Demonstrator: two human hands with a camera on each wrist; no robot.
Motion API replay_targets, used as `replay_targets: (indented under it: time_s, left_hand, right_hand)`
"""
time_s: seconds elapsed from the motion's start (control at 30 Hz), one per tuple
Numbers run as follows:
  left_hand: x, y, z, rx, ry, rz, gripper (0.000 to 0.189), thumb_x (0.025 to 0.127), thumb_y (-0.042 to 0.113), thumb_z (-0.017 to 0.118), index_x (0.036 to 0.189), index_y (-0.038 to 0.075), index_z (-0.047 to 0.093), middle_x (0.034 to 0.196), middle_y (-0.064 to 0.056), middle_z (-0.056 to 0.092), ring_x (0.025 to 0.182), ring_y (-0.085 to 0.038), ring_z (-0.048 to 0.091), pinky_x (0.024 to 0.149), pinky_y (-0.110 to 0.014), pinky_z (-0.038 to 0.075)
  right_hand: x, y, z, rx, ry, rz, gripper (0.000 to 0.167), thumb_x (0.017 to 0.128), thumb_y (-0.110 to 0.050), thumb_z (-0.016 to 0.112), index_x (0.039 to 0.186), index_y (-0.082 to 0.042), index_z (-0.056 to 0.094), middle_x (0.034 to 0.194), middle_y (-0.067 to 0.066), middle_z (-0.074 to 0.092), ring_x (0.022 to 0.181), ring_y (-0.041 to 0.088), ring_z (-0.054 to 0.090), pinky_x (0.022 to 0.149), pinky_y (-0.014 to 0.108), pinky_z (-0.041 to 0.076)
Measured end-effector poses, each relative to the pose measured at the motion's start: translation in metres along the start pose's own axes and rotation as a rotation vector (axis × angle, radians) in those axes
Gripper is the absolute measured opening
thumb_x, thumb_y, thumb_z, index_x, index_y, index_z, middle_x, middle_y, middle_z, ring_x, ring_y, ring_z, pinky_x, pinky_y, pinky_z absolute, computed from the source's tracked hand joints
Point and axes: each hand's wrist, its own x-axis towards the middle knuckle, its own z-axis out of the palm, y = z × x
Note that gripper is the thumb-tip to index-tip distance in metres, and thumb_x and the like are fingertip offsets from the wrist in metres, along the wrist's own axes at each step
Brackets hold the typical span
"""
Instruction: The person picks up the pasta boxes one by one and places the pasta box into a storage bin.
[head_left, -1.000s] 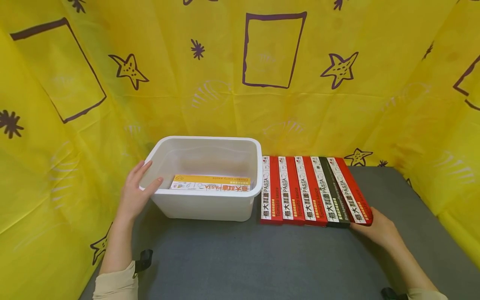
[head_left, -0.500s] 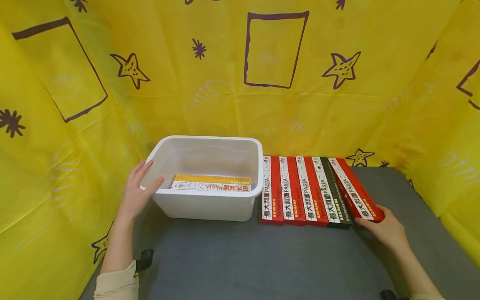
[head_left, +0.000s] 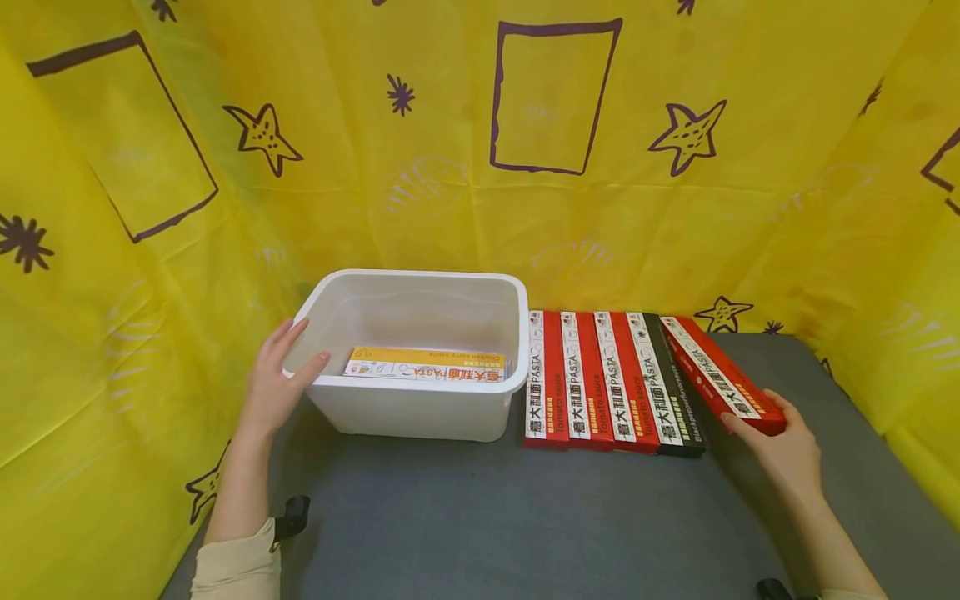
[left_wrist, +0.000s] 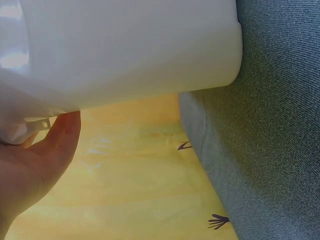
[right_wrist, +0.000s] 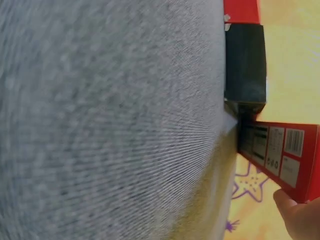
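Observation:
At the near end of a red pasta box [head_left: 720, 367], my right hand [head_left: 786, 450] grips it between thumb and fingers. That end is raised and swung right, while the far end stays low by the black pasta box [head_left: 678, 408]. In the right wrist view the raised red box [right_wrist: 280, 155] shows its label side, with the thumb [right_wrist: 285, 202] at its corner. My left hand [head_left: 273, 383] holds the left rim of a white plastic bin [head_left: 408, 412], thumb over the edge. The left wrist view shows fingers [left_wrist: 65, 135] against the bin's outer wall.
Inside the bin lies a yellow-and-white pasta box [head_left: 427, 360]. Between bin and black box, several red tomato-sauce pasta boxes [head_left: 555, 400] lie side by side. A grey cloth covers the table [head_left: 480, 517]; a yellow patterned curtain [head_left: 420, 225] hangs close behind and at both sides.
My right hand has lifted the near end of the rightmost red pasta box and moved it right, away from the black one. The left hand stays on the bin's rim.

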Motion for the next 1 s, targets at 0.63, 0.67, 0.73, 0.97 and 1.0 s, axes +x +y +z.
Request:
replay_targets:
  time_s: [0.63,0.67,0.73,0.97,1.0]
  left_hand:
    - [0.000,0.000,0.000,-0.013,-0.005,0.001,0.067,0.092,0.035,0.063,0.151,0.015,0.038,0.160,-0.012,0.021,0.143,-0.044,0.018,0.103,-0.075,0.016]
    - [0.000,0.000,0.000,-0.016,-0.006,0.000,0.067,0.092,0.035,0.063,0.151,0.015,0.038,0.160,-0.012,0.021,0.143,-0.044,0.018,0.103,-0.075,0.015]
    - [-0.001,0.000,0.000,-0.018,-0.006,-0.003,0.067,0.092,0.036,0.063,0.151,0.015,0.037,0.160,-0.012,0.021,0.143,-0.044,0.017,0.103,-0.075,0.015]
    - [-0.001,-0.001,0.000,-0.015,-0.004,-0.004,0.067,0.092,0.037,0.062,0.151,0.015,0.037,0.160,-0.010,0.021,0.143,-0.043,0.017,0.103,-0.075,0.015]
    - [-0.001,-0.001,0.000,-0.015,-0.003,-0.002,0.067,0.093,0.037,0.062,0.151,0.015,0.037,0.160,-0.010,0.021,0.143,-0.044,0.017,0.103,-0.075,0.015]
  right_hand:
    - [-0.006,-0.019,-0.007,0.195,0.053,0.086,0.079,0.086,-0.042,0.070,0.153,-0.020,0.034,0.153,0.017,0.032,0.122,0.033,0.036,0.066,0.009,0.039]
    - [-0.005,-0.021,-0.008,0.220,0.062,0.099,0.078,0.087,-0.041,0.071,0.153,-0.021,0.035,0.154,0.016,0.031,0.122,0.032,0.035,0.065,0.007,0.040]
    - [-0.005,-0.024,-0.009,0.265,0.086,0.118,0.076,0.086,-0.039,0.072,0.152,-0.023,0.037,0.154,0.013,0.030,0.121,0.029,0.035,0.063,0.005,0.041]
    - [-0.009,-0.034,-0.016,0.455,0.157,0.130,0.069,0.083,-0.028,0.078,0.145,-0.027,0.047,0.146,0.004,0.037,0.112,0.015,0.038,0.062,0.005,0.043]
    - [-0.010,-0.036,-0.018,0.498,0.163,0.123,0.068,0.083,-0.026,0.078,0.144,-0.027,0.049,0.144,0.003,0.038,0.111,0.013,0.038,0.062,0.004,0.043]
